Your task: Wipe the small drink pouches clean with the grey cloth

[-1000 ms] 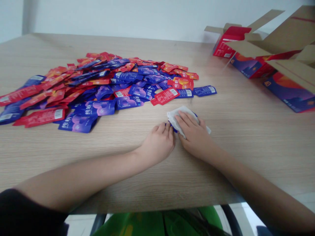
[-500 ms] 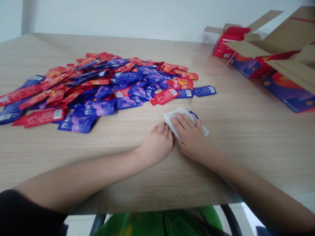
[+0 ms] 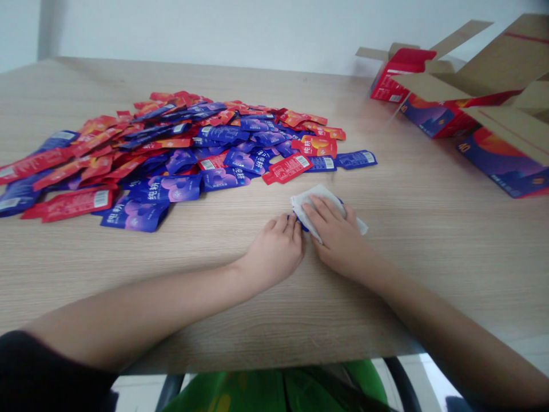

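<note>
My right hand (image 3: 337, 229) presses a folded white cloth (image 3: 309, 207) flat on top of a blue pouch (image 3: 304, 227), its fingers bent over the cloth. Only slivers of that pouch show at the cloth's edges. At the pouch's left end, my left hand (image 3: 278, 245) is closed with its fingertips pinching the corner against the table. Beyond both hands lies a large heap of red and blue pouches (image 3: 223, 134); a red pouch (image 3: 288, 168) is among the nearest to the cloth.
Open cardboard boxes stand at the right: a red box (image 3: 388, 80) at the back, a blue and red box (image 3: 437, 114), and another blue box (image 3: 506, 163) nearer me. The wooden table (image 3: 429, 257) ends in a front edge close to my body.
My right hand and the white cloth have slid slightly to the right along the pouch, uncovering more of its left end. My left hand stays where it was.
</note>
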`<state>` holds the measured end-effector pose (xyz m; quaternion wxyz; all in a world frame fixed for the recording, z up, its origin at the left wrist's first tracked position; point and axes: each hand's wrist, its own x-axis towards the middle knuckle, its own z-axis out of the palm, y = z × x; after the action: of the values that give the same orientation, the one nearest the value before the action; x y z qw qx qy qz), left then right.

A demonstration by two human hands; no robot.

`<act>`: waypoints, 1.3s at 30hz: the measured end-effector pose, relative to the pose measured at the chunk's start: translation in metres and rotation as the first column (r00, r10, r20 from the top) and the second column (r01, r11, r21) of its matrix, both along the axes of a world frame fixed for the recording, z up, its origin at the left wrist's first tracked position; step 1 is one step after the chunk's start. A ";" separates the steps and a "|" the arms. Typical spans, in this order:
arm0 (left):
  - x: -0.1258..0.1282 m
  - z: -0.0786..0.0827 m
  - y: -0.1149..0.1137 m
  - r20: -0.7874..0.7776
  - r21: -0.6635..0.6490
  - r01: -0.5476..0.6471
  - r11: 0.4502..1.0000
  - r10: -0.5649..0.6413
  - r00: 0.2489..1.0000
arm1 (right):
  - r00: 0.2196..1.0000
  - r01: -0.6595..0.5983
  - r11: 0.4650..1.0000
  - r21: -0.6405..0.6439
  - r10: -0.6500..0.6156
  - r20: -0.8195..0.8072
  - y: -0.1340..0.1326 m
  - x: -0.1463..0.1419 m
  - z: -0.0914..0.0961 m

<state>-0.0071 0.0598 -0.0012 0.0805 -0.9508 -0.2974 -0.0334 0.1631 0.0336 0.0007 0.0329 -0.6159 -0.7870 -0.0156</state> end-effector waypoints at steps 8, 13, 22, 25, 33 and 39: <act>-0.001 -0.002 0.000 0.004 0.021 0.006 1.000 -0.006 1.000 | 0.987 0.160 0.986 -0.040 -0.161 -0.010 0.008 0.023 0.001; -0.001 -0.004 0.000 0.007 0.037 0.007 0.999 -0.007 1.000 | 0.977 0.212 0.976 -0.057 -0.211 0.018 0.010 0.024 0.001; -0.001 0.001 0.000 0.003 0.002 0.008 1.000 -0.008 1.000 | 0.999 0.011 0.998 -0.062 -0.013 -0.033 -0.003 -0.001 0.004; -0.001 -0.001 0.001 0.005 0.032 0.015 0.999 -0.016 1.000 | 0.984 0.170 0.981 -0.090 -0.173 -0.034 0.005 0.019 0.006; -0.001 -0.002 0.000 -0.011 0.032 0.003 0.999 -0.002 1.000 | 0.975 0.222 0.972 -0.071 -0.223 0.001 0.004 0.012 0.003; -0.001 0.001 0.000 -0.011 -0.012 -0.002 1.000 0.002 1.000 | 0.999 0.032 0.997 -0.073 -0.033 -0.009 -0.009 -0.009 0.005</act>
<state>-0.0079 0.0596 -0.0004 0.0764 -0.9512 -0.2979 -0.0263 0.1545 0.0247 0.0054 0.0144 -0.6294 -0.7768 0.0156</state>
